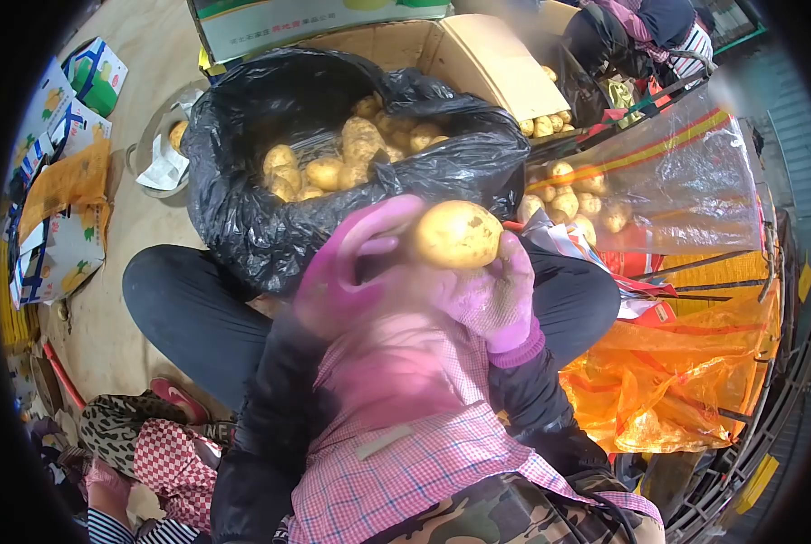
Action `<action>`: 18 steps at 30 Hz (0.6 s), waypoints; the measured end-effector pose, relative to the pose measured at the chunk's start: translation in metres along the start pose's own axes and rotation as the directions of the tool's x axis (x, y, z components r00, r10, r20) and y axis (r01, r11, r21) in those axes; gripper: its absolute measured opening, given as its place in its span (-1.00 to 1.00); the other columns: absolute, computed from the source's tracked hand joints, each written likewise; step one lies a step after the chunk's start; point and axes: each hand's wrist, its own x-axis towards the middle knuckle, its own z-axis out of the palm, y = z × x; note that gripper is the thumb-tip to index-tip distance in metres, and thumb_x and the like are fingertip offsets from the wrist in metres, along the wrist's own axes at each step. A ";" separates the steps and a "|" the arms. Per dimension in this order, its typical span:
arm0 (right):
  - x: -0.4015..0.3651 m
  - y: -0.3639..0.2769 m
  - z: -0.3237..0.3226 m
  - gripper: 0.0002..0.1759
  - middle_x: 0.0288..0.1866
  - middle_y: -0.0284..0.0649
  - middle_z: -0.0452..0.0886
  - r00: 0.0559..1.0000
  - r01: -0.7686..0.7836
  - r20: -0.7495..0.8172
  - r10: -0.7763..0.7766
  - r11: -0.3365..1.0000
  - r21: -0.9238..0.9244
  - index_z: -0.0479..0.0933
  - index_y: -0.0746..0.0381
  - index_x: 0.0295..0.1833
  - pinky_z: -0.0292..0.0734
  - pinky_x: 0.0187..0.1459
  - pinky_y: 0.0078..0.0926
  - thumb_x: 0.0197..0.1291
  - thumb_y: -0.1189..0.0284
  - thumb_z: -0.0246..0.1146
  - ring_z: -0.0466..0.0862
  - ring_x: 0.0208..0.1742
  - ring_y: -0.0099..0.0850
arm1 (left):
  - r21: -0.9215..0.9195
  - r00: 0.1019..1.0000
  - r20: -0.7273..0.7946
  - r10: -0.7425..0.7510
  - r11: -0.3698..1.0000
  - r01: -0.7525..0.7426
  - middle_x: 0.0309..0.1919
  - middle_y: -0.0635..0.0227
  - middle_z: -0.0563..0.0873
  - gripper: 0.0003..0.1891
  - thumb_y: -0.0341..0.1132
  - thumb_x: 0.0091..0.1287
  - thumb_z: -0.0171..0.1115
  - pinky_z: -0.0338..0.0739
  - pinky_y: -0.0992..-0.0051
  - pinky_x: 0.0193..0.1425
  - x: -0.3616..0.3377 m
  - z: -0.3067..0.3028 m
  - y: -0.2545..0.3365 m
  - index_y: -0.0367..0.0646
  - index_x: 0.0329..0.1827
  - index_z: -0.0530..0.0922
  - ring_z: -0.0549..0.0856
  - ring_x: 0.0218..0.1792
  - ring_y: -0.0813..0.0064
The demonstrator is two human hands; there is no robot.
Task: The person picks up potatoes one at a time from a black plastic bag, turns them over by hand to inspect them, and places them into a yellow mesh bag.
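A yellow potato (pixel 458 235) with small dark specks is held up in front of my chest. My right hand (pixel 499 295), in a pink-purple knit glove, is closed on its lower right side. To the left of the potato is my left hand (pixel 351 258) in a pink glove, partly smeared by motion. Its fingers and thumb curve apart with a gap between them, and the upper fingertips come right beside the potato. Just beyond both hands, a box lined with a black plastic bag (pixel 242 213) holds several potatoes (pixel 358 150).
On the right, a clear plastic bag (pixel 695 181) contains potatoes, with orange mesh bags (pixel 677 372) below it inside a wire frame. A metal pan (pixel 143 150) and printed cartons (pixel 75 227) lie left. Other people sit at the top right (pixel 641 36) and lower left (pixel 174 453).
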 end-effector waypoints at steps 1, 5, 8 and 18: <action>0.000 -0.001 -0.001 -0.26 0.33 0.00 0.43 1.000 -0.012 0.009 0.011 0.999 0.043 0.30 0.26 0.39 0.45 0.23 -0.02 0.25 0.00 0.14 0.47 0.30 -0.10 | 0.047 1.000 0.001 0.013 0.999 -0.013 0.38 0.09 0.36 -0.30 -0.27 0.20 0.33 0.42 0.25 0.35 0.002 0.001 0.003 -0.28 0.42 0.31 0.40 0.39 0.25; 0.002 0.001 0.004 -0.28 0.35 -0.02 0.41 0.998 -0.001 0.065 -0.003 0.998 0.060 0.29 0.25 0.40 0.42 0.26 -0.02 0.28 -0.01 0.10 0.46 0.31 -0.10 | 0.061 0.995 -0.020 0.093 0.994 -0.092 0.35 0.11 0.40 -0.36 -0.45 0.18 0.26 0.38 0.30 0.38 0.011 0.011 0.009 -0.29 0.39 0.35 0.42 0.37 0.28; 0.003 0.000 0.008 -0.27 0.36 -0.04 0.40 1.000 -0.002 -0.005 0.002 1.000 0.001 0.29 0.24 0.41 0.39 0.29 -0.04 0.30 -0.03 0.08 0.45 0.33 -0.09 | 0.126 0.994 -0.017 0.110 0.986 -0.107 0.32 0.14 0.43 -0.37 -0.61 0.16 0.12 0.32 0.38 0.42 0.019 0.013 0.018 -0.34 0.39 0.32 0.42 0.36 0.34; 0.044 -0.058 -0.001 -0.44 0.14 -0.15 0.57 0.963 0.241 -0.113 -0.245 0.969 -0.050 0.46 0.13 0.22 0.55 0.20 -0.23 0.18 0.08 0.29 0.59 0.12 -0.24 | 0.824 0.936 -0.245 0.254 0.563 0.063 0.15 0.13 0.61 -0.54 -0.41 0.21 0.26 0.47 0.34 0.25 0.037 -0.050 -0.039 -0.18 0.22 0.53 0.59 0.18 0.22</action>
